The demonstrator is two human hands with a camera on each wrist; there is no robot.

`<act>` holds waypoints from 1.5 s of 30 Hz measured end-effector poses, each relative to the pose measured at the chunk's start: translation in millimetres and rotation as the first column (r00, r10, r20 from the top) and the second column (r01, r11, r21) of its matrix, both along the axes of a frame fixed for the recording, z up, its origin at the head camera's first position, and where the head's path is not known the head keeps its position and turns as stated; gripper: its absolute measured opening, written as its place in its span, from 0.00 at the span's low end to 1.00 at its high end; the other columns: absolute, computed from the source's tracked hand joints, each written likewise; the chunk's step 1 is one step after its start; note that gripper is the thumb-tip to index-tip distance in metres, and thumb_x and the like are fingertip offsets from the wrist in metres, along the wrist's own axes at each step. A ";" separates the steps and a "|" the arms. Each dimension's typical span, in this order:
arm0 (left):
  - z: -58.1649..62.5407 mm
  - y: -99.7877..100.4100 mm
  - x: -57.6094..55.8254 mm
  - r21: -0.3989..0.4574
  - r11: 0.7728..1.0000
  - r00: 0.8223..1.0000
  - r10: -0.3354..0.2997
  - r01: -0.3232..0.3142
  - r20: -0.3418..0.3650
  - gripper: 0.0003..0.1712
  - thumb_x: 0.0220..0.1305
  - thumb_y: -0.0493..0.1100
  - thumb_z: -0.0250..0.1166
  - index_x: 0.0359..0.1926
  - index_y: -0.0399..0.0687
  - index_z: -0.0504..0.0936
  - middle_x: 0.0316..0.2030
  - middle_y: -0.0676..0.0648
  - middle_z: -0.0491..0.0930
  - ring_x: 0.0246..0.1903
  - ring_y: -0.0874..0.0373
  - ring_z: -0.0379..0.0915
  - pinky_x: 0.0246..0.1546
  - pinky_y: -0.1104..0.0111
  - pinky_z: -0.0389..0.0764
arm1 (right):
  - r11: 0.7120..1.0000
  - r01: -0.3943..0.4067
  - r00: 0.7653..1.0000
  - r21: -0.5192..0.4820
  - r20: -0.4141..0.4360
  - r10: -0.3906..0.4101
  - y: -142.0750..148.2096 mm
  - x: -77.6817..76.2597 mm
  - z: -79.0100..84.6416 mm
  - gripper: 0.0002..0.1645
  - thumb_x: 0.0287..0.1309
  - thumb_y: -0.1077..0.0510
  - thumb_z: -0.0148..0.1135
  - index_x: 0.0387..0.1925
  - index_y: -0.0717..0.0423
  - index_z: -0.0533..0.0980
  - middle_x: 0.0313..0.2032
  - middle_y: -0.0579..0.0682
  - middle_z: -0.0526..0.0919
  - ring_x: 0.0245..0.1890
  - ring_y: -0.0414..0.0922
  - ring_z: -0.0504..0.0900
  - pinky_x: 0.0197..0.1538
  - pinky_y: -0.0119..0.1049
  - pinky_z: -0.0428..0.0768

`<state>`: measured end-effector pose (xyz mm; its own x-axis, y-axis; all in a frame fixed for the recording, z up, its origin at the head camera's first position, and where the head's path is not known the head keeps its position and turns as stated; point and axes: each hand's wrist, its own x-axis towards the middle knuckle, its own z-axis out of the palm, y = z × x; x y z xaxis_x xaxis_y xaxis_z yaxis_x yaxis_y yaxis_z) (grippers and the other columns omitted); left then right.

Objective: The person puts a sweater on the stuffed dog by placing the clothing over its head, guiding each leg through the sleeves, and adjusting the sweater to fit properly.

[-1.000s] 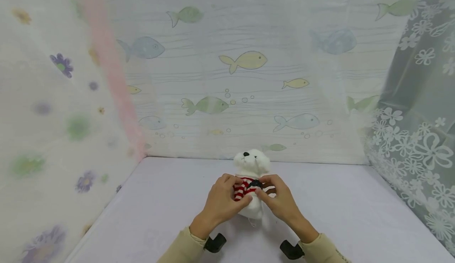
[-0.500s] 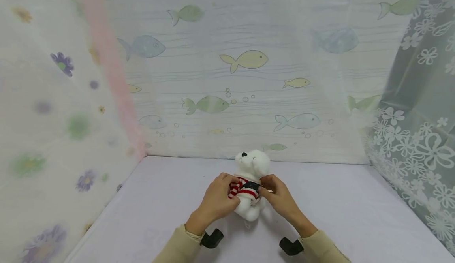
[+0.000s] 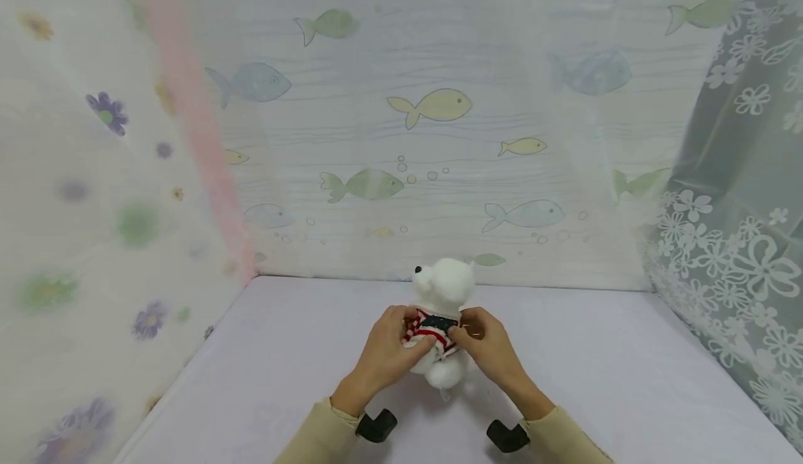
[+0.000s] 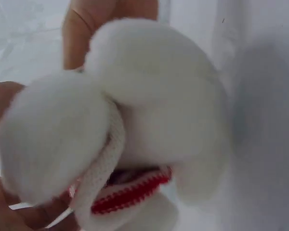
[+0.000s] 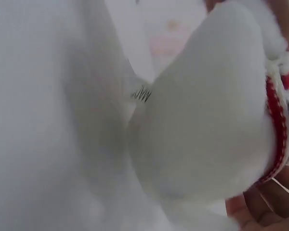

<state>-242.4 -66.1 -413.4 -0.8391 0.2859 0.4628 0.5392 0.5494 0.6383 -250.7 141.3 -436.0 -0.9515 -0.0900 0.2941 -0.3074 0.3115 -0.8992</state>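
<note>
A white plush toy animal (image 3: 447, 286) with a black nose stands upright at the middle of the table in the head view, its head turned to the left. It wears a red and white striped knitted sweater (image 3: 433, 325) with a dark patch. My left hand (image 3: 387, 349) grips the toy's left side, thumb across its lower body. From the right, my right hand (image 3: 495, 352) pinches the sweater near the dark patch. The left wrist view shows the plush limbs and the sweater's red hem (image 4: 130, 195). White plush (image 5: 197, 120) fills much of the right wrist view.
A white-covered table (image 3: 282, 352) spreads around the toy. Behind it hangs a fish-patterned curtain (image 3: 439, 192), with a flowered sheet (image 3: 75, 241) on the left and grey lace fabric (image 3: 740, 241) on the right. Black wrist devices (image 3: 378, 426) sit below both hands.
The toy has been turned on the spot, so its face, earlier partly towards me, now points left. Both hands have shifted their hold around the sweater, and the dark patch shows more centrally.
</note>
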 end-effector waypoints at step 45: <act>-37.8 -3.0 -20.4 -0.153 0.988 0.977 -0.013 -0.021 -0.214 0.10 0.55 0.31 0.65 0.35 0.47 0.75 0.58 0.39 0.70 0.58 0.45 0.70 0.51 0.56 0.76 | 0.915 0.037 0.909 0.401 -0.394 0.136 -4.0 -10.4 -20.5 0.13 0.52 0.67 0.68 0.37 0.49 0.78 0.37 0.43 0.75 0.36 0.42 0.76 0.39 0.42 0.78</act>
<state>-262.8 -69.0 -451.2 -0.7266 0.3645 0.5824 0.6517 0.6341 0.4162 -261.1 137.4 -456.5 -0.7464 -0.3234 0.5817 -0.6410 0.5844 -0.4975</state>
